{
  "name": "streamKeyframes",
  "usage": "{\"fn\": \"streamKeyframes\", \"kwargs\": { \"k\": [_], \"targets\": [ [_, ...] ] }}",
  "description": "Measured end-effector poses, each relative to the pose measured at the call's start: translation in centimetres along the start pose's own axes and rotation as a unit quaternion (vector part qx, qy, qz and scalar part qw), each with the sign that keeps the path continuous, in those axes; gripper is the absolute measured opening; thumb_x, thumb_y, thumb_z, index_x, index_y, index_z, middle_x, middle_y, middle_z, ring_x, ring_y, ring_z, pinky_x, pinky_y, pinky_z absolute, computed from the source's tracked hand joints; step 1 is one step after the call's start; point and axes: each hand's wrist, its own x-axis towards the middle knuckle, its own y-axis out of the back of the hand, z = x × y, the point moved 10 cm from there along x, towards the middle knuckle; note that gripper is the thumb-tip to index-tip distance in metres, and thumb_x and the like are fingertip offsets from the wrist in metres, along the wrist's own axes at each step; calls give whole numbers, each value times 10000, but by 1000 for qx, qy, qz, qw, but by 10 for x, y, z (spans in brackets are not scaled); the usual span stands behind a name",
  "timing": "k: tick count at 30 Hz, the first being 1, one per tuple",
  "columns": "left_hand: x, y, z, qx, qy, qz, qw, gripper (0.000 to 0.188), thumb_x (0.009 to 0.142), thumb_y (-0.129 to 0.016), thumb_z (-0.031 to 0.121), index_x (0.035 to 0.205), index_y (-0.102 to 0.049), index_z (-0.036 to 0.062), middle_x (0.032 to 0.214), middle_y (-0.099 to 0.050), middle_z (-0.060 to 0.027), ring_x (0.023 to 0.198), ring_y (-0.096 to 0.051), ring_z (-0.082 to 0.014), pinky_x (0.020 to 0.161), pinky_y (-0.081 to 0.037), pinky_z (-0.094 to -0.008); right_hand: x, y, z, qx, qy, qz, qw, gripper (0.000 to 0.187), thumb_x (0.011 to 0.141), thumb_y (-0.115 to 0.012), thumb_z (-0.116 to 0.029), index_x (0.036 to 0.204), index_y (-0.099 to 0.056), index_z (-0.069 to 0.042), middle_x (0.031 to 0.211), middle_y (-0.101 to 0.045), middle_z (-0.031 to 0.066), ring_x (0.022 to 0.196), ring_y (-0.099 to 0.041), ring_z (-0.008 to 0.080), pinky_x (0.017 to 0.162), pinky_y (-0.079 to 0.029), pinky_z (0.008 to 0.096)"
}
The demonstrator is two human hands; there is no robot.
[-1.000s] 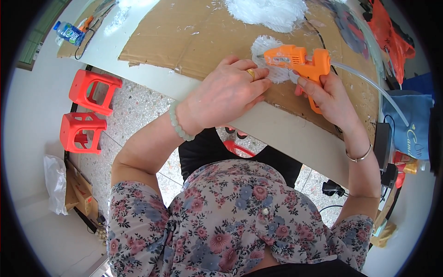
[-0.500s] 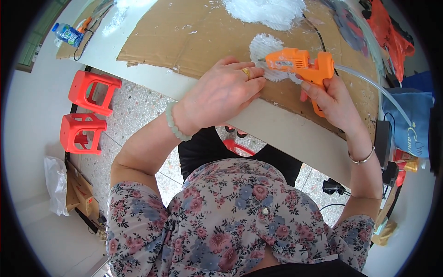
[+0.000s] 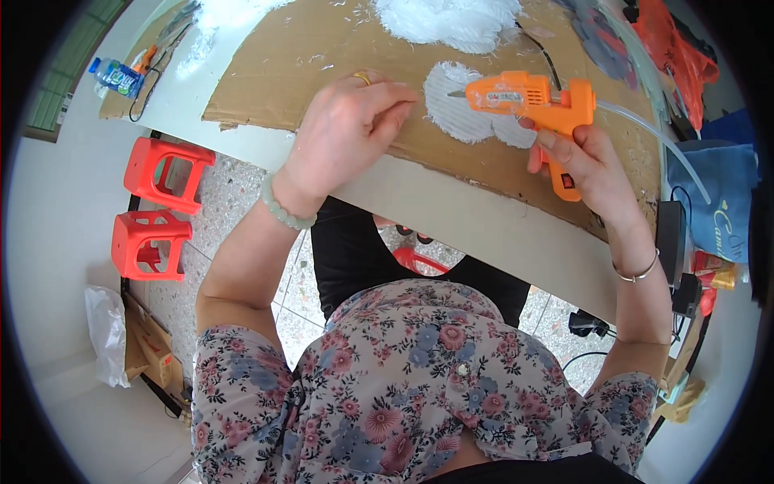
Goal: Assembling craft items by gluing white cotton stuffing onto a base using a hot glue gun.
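My right hand is wrapped round the handle of an orange glue gun. Its nozzle points left over a white ribbed, fuzzy-edged piece that lies on the brown cardboard. A long translucent glue stick runs out of the back of the gun. To the left of the white piece, my left hand hovers over the cardboard's near edge, thumb and fingertips pinched together. Whatever sits between those fingertips, if anything, is too small to make out.
A heap of white fluffy material lies at the far side of the cardboard. A bottle stands at the far left, with red stools below. On the right are a red plastic bag and a blue bag.
My left hand has come off the white piece and moved left, its fingers now pinched. The glue gun has shifted slightly right, so more of the white piece shows.
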Motion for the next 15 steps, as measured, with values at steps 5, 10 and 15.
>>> {"fn": "streamKeyframes", "kwargs": {
  "k": [5,10,15],
  "targets": [
    [18,-1,-30,86,-5,13,996,72,775,-628,48,822,-682,39,729,-647,-115,753,-605,-306,773,-492,-392,-1,3,-11,108,33,61,992,334,959,-504,-242,1151,-573,23,896,-634,81,776,-576,120,724,-454,253],
    [35,-33,-52,55,53,-60,995,89,779,-636,66,843,-696,50,756,-660,-119,754,-610,-301,779,-493,-373,-3,13,8,245,29,135,960,362,960,-494,-271,1167,-548,21,862,-637,85,797,-564,123,792,-456,266],
    [36,-50,-66,-11,160,-133,978,151,854,-643,122,982,-696,61,961,-673,-101,835,-633,-182,768,-506,-307,-5,15,18,290,40,142,945,405,949,-521,-296,1199,-514,23,889,-637,97,834,-573,129,834,-457,282]
  ]
}}
